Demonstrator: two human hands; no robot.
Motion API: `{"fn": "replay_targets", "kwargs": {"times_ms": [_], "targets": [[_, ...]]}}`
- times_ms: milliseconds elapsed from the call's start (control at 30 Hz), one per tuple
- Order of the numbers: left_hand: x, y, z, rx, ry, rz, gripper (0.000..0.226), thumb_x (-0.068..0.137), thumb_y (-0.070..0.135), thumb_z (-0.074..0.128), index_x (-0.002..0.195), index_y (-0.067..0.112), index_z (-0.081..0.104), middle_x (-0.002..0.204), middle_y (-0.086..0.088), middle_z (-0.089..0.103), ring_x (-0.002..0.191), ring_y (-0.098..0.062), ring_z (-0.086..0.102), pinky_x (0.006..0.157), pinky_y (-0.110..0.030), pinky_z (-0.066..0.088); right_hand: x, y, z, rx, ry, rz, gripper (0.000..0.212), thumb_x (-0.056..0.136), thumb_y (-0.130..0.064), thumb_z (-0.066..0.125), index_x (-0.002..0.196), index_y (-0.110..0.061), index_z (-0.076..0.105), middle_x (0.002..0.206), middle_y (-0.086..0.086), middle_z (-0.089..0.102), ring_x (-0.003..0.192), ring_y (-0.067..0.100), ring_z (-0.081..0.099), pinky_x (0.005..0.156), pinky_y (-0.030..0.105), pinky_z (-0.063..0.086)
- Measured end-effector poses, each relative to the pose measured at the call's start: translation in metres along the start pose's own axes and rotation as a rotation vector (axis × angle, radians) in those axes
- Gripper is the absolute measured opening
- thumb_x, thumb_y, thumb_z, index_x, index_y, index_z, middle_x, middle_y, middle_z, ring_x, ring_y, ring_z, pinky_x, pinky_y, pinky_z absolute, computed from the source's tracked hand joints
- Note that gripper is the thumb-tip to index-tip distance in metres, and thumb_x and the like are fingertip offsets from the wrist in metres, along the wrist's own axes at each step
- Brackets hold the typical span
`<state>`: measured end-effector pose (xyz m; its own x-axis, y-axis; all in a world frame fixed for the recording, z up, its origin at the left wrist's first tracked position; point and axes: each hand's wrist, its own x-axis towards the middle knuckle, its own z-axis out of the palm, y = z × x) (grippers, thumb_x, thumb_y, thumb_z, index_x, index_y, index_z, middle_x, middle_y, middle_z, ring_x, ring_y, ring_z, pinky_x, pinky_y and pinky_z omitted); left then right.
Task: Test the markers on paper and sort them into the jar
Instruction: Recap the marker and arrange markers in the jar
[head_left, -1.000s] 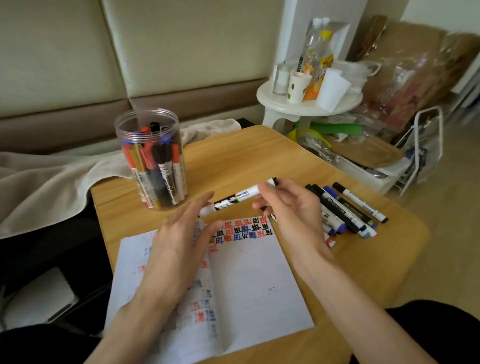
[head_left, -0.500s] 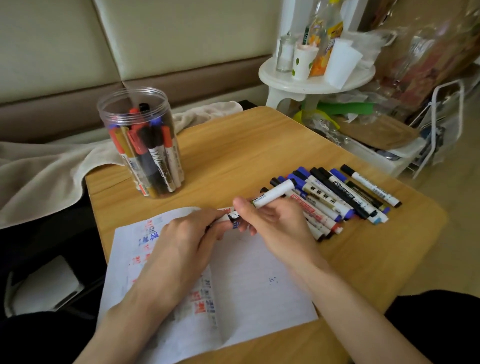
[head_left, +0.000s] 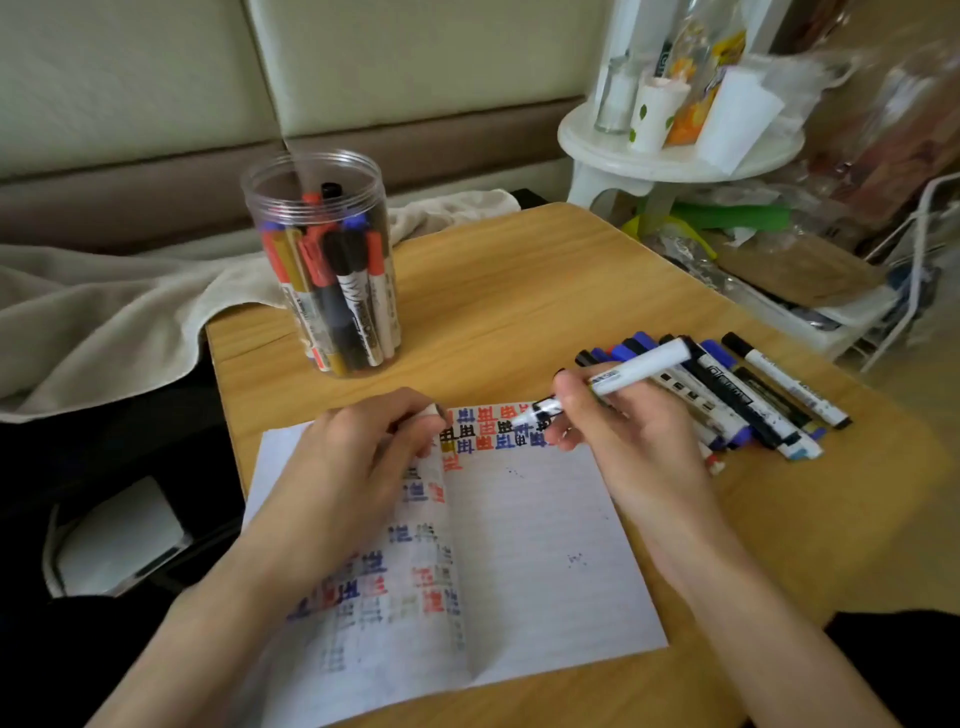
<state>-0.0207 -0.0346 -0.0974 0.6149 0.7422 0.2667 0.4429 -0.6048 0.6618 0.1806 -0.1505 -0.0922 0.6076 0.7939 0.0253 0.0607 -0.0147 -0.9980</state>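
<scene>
My right hand (head_left: 618, 436) grips a white marker (head_left: 631, 371), uncapped, its tip over the top of the paper (head_left: 535, 561), which carries rows of red, blue and black marks. My left hand (head_left: 358, 462) rests on the paper's left half and pinches the marker's cap (head_left: 434, 410) at its fingertips. A clear plastic jar (head_left: 322, 260) with several markers standing in it is at the table's back left. A pile of loose markers (head_left: 743, 395) lies just right of my right hand.
The wooden table (head_left: 519, 291) ends close to the marker pile on the right. A beige blanket (head_left: 114, 306) lies left of the jar. A white round stool (head_left: 670, 150) with cups and bottles stands behind the table, with clutter beside it.
The cap came off the marker: my left hand drew it away to the left, and my right hand turned the marker's tip down toward the paper. The view shifted slightly.
</scene>
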Motion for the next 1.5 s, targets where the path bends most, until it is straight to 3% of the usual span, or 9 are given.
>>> {"fn": "replay_targets", "kwargs": {"times_ms": [100, 233, 467, 667, 833, 1000, 1067, 1200, 1500], "targets": [[-0.005, -0.003, 0.003, 0.106, -0.022, 0.014, 0.024, 0.093, 0.051, 0.055, 0.102, 0.034, 0.071, 0.096, 0.025, 0.071, 0.087, -0.004, 0.062, 0.078, -0.010, 0.043, -0.005, 0.014, 0.015, -0.027, -0.026, -0.039, 0.013, 0.097, -0.017, 0.070, 0.104, -0.006, 0.070, 0.083, 0.010, 0.076, 0.071, 0.015, 0.074, 0.063, 0.021, 0.057], [-0.002, -0.010, -0.007, 0.123, -0.070, 0.006, 0.017, 0.089, 0.032, 0.074, 0.106, 0.032, 0.075, 0.096, 0.022, 0.070, 0.090, -0.003, 0.058, 0.075, -0.001, 0.038, -0.008, 0.016, 0.021, 0.068, -0.050, 0.079, 0.014, 0.093, -0.010, 0.075, 0.107, -0.010, 0.071, 0.093, 0.003, 0.080, 0.087, 0.014, 0.078, 0.073, 0.018, 0.059], [-0.005, -0.012, -0.012, 0.162, -0.087, 0.004, 0.012, 0.088, 0.030, 0.076, 0.100, 0.028, 0.076, 0.092, 0.011, 0.071, 0.081, -0.015, 0.063, 0.068, -0.016, 0.041, -0.004, 0.025, 0.035, -0.004, -0.069, 0.034, 0.013, 0.092, -0.009, 0.077, 0.102, -0.009, 0.070, 0.094, 0.004, 0.081, 0.084, 0.017, 0.079, 0.073, 0.022, 0.059], [-0.006, -0.014, -0.012, 0.185, -0.094, 0.009, 0.011, 0.091, 0.037, 0.073, 0.101, 0.035, 0.072, 0.096, 0.017, 0.068, 0.083, -0.007, 0.058, 0.068, -0.010, 0.036, -0.005, 0.038, 0.039, -0.045, -0.018, -0.044, 0.012, 0.090, -0.010, 0.080, 0.098, -0.014, 0.073, 0.094, 0.003, 0.081, 0.089, 0.022, 0.079, 0.085, 0.043, 0.063], [-0.007, -0.014, -0.011, 0.193, -0.099, 0.001, 0.012, 0.092, 0.038, 0.071, 0.104, 0.036, 0.071, 0.101, 0.017, 0.067, 0.087, -0.010, 0.060, 0.069, -0.007, 0.033, -0.004, 0.042, 0.038, -0.073, -0.002, -0.078, 0.013, 0.089, -0.011, 0.081, 0.099, -0.013, 0.073, 0.092, 0.004, 0.080, 0.086, 0.022, 0.079, 0.086, 0.049, 0.063], [-0.007, -0.013, -0.010, 0.194, -0.097, 0.008, 0.012, 0.091, 0.036, 0.073, 0.103, 0.035, 0.072, 0.098, 0.016, 0.067, 0.082, -0.011, 0.059, 0.067, -0.022, 0.039, -0.005, 0.043, 0.039, -0.073, -0.006, -0.094, 0.012, 0.091, -0.010, 0.080, 0.098, -0.014, 0.072, 0.093, 0.005, 0.080, 0.086, 0.022, 0.079, 0.086, 0.051, 0.063], [-0.007, -0.013, -0.010, 0.199, -0.108, 0.005, 0.013, 0.092, 0.036, 0.072, 0.105, 0.036, 0.071, 0.099, 0.017, 0.067, 0.081, -0.009, 0.057, 0.068, -0.022, 0.039, -0.005, 0.044, 0.039, -0.089, -0.011, -0.113, 0.012, 0.091, -0.010, 0.080, 0.097, -0.016, 0.072, 0.091, 0.004, 0.080, 0.084, 0.022, 0.078, 0.085, 0.051, 0.063], [-0.007, -0.013, -0.010, 0.189, -0.114, 0.007, 0.016, 0.091, 0.037, 0.072, 0.107, 0.036, 0.071, 0.101, 0.017, 0.067, 0.086, -0.011, 0.061, 0.077, -0.033, 0.048, -0.004, 0.046, 0.040, -0.155, -0.021, -0.157, 0.013, 0.091, -0.012, 0.080, 0.097, -0.019, 0.071, 0.088, -0.001, 0.079, 0.080, 0.020, 0.077, 0.080, 0.045, 0.064], [-0.005, -0.013, -0.010, 0.194, -0.120, -0.007, 0.014, 0.090, 0.038, 0.073, 0.104, 0.038, 0.070, 0.098, 0.017, 0.067, 0.083, -0.009, 0.059, 0.076, -0.033, 0.047, -0.005, 0.046, 0.037, -0.119, 0.004, -0.117, 0.012, 0.092, -0.009, 0.078, 0.100, -0.015, 0.070, 0.092, 0.002, 0.080, 0.085, 0.020, 0.078, 0.084, 0.048, 0.063]]}}
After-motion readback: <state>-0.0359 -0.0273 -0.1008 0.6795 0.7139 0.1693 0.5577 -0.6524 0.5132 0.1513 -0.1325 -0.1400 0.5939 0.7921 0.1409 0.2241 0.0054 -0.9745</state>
